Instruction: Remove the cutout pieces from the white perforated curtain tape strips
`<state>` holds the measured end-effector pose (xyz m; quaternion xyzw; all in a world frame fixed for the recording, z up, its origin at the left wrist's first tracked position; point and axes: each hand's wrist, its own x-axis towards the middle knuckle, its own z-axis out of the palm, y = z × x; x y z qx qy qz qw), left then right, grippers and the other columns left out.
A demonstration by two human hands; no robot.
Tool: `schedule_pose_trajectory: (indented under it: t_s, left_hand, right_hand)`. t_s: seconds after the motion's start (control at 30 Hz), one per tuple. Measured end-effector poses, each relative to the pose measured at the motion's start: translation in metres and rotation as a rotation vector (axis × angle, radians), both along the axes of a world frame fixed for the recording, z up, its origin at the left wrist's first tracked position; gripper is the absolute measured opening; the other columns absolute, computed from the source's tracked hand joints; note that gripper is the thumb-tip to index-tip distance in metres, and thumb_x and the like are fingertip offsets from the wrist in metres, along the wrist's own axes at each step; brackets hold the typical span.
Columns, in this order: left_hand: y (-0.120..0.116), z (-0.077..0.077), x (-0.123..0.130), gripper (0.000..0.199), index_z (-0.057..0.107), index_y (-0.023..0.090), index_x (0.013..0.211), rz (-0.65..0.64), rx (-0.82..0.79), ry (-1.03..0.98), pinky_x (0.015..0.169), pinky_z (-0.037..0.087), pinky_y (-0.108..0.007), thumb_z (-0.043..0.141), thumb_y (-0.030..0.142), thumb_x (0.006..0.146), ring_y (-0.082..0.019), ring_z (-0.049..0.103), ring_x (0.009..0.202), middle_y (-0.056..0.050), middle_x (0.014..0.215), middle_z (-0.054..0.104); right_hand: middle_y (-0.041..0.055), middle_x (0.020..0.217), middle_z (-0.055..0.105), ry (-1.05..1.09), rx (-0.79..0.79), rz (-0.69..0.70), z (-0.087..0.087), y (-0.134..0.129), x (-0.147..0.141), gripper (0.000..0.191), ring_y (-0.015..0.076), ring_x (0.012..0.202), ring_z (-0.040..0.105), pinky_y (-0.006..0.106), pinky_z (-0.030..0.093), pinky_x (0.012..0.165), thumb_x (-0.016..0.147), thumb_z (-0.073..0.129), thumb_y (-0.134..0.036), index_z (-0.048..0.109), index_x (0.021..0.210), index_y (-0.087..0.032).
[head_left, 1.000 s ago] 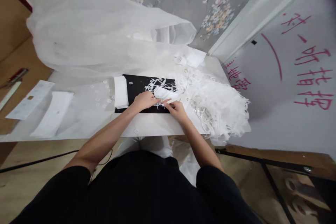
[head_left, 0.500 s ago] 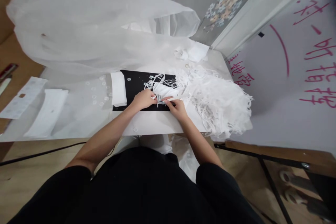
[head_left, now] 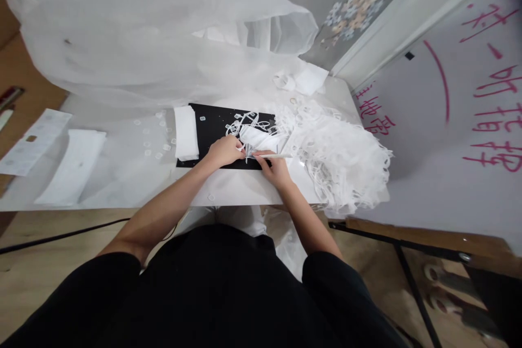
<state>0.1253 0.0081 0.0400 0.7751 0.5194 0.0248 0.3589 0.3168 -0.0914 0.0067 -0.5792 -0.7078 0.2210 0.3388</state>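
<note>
Over the black mat, my left hand is closed, its fingertips pinching the end of a white strap. My right hand is closed around a slim white pen-like stick, which lies nearly level and points left. Between the two hands is a small clear piece with white cord ends, too fine to make out. Just behind them lies a bundle of white straps, with looped cords carrying small clear squares. A large heap of white straps spreads to the right.
A stack of white strips sits on the mat's left end. Small clear squares are scattered left of it. More white strips lie farther left. A large translucent plastic bag fills the back; a whiteboard stands at right.
The view has shifted slightly. My hands stay close together at the same spot, and the stick in my right hand shows longer to the right. Otherwise little differs.
</note>
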Motion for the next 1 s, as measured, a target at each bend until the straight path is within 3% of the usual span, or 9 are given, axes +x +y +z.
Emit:
schedule_pose_trajectory:
  t_s: [0.13,0.3,0.43,0.6,0.83,1.0]
  left_hand:
    - [-0.001,0.001,-0.001,0.022,0.08,0.027,0.085,-0.008,-0.012,-0.002,0.067,0.04,-0.029,0.07,0.041,0.072,-0.023,0.065,0.079,-0.004,0.082,0.073]
    - [-0.002,-0.001,-0.003,0.021,0.08,0.028,0.086,0.004,0.015,0.007,0.07,0.041,-0.029,0.071,0.041,0.072,-0.025,0.066,0.087,-0.005,0.091,0.075]
    - [-0.001,-0.003,-0.005,0.023,0.079,0.028,0.09,0.023,0.017,-0.054,0.07,0.041,-0.028,0.07,0.042,0.074,-0.024,0.066,0.086,-0.004,0.093,0.075]
    - [0.001,-0.009,-0.004,0.028,0.078,0.022,0.089,0.04,-0.047,-0.207,0.066,0.039,-0.027,0.066,0.045,0.078,-0.021,0.062,0.076,-0.004,0.077,0.071]
    - [0.002,-0.018,0.006,0.033,0.067,0.016,0.066,0.024,-0.098,-0.315,0.057,0.03,-0.028,0.063,0.047,0.079,-0.015,0.049,0.058,0.0,0.056,0.052]
    - [0.004,-0.021,0.011,0.033,0.061,0.017,0.063,0.052,-0.178,-0.39,0.054,0.025,-0.028,0.063,0.047,0.078,-0.012,0.04,0.053,0.003,0.052,0.042]
  right_hand:
    - [0.0086,0.125,0.071,-0.276,0.114,0.101,0.002,-0.007,-0.01,0.025,0.0247,0.12,0.063,0.042,0.049,0.103,0.1,0.048,-0.023,0.069,0.114,-0.021]
    - [0.0097,0.132,0.067,-0.469,0.096,0.092,0.005,-0.015,-0.025,0.03,0.0277,0.131,0.055,0.042,0.047,0.103,0.095,0.05,-0.012,0.065,0.119,-0.021]
    - [0.0088,0.123,0.071,-0.399,0.139,0.036,-0.004,-0.009,-0.024,0.032,0.0248,0.123,0.059,0.039,0.049,0.104,0.098,0.045,-0.012,0.065,0.121,-0.021]
    - [0.0079,0.116,0.073,-0.296,0.182,-0.006,-0.015,-0.001,-0.016,0.032,0.0236,0.113,0.064,0.038,0.053,0.1,0.102,0.04,-0.017,0.069,0.114,-0.021]
    - [0.0086,0.112,0.073,-0.152,0.198,-0.106,-0.008,-0.001,-0.014,0.037,0.0215,0.106,0.066,0.038,0.055,0.097,0.105,0.033,-0.026,0.068,0.114,-0.021]
    - [0.0087,0.112,0.073,-0.102,0.209,-0.11,-0.007,-0.003,-0.013,0.034,0.0214,0.107,0.067,0.038,0.055,0.099,0.105,0.036,-0.028,0.068,0.113,-0.021]
